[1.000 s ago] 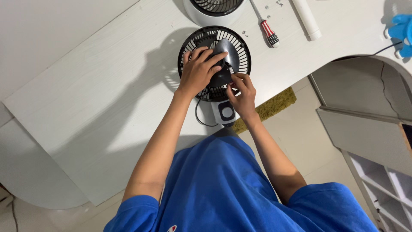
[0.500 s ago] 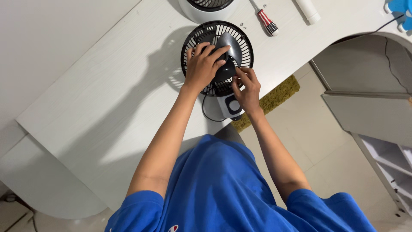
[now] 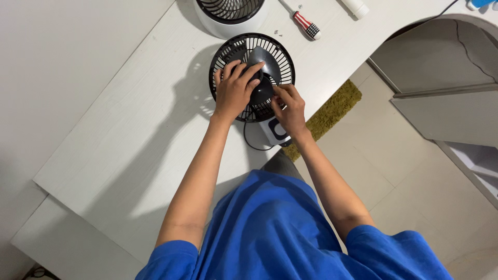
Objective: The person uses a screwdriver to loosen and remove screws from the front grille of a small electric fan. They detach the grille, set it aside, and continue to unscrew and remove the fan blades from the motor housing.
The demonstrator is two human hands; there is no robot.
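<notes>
Head-camera footage looks straight down on a white wooden table [image 3: 129,119], on which a small fan lies flat near the table's right edge. Its black rear grille [image 3: 280,57] faces up, and a grey blade assembly [image 3: 262,78] is seated at the middle of the grille. The left hand [image 3: 234,91] is laid over the left part of the blades, its fingers curled down and closed around the dark hub, so that the piece is gripped from above. The right hand [image 3: 289,106] is placed just beside it on the near right; its thumb and forefinger are pinched together at the edge of the hub, though what lies between the fingertips is hidden and cannot be told. The fan's white base with a dark control panel [image 3: 274,130] is seen below the right hand, overhanging the table edge, and a black cord [image 3: 248,142] loops from it.

Farther off, a white front housing with a dark grille [image 3: 228,15] is set at the far edge of the view. To its right a screwdriver with a red and white striped handle [image 3: 306,25] is laid, with a few tiny screws [image 3: 277,32] near it and a white cylinder [image 3: 357,7] beyond. A yellowish mat [image 3: 332,111] is seen on the tiled floor to the right.
</notes>
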